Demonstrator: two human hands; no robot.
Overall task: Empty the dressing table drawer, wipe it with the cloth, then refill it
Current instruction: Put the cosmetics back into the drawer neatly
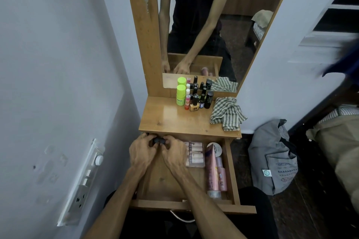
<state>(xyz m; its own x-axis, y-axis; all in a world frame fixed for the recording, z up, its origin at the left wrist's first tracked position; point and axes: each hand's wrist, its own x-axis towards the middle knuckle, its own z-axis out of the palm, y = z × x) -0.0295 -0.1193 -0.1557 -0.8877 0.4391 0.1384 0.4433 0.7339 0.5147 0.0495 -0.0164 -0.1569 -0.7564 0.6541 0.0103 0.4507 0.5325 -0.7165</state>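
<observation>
On the left wall a white switch and socket panel [83, 182] runs down toward the bottom edge, its far end blurred. Just right of it, over the back left corner of the open drawer [192, 206], the left hand [140, 153] and right hand [174, 154] meet with fingers curled round a small dark object [159, 140] — what it is cannot be made out, since the fingers cover most of it. The hands and forearms hide the left part of the drawer floor. To their right in the drawer lies a flat pack of pale pink tubes [195, 154], its print too small to read, then a round white-lidded jar [215, 148] partly covered by a pink tube [211, 172] on which "NAIL POLISH" can be read, and beside that a smaller pink bottle [222, 173]; the rest of their lettering is illegible. Above the drawer, on the desk [165, 120], stand a lime green bottle [181, 95] with an unreadable label, and just right of it a tight cluster of nail polish bottles [196, 101], some hidden behind others, ending in a black cylinder [208, 100] with fine white print. Near these, at the desk's right edge, lies the crumpled checked cloth [227, 113], one corner hanging past the edge. The mirror [204, 25] behind repeats the bottles and cloth — the person in it is cut off at the top. On the floor at right slumps a grey bag [274, 158] with a faint printed pattern.
</observation>
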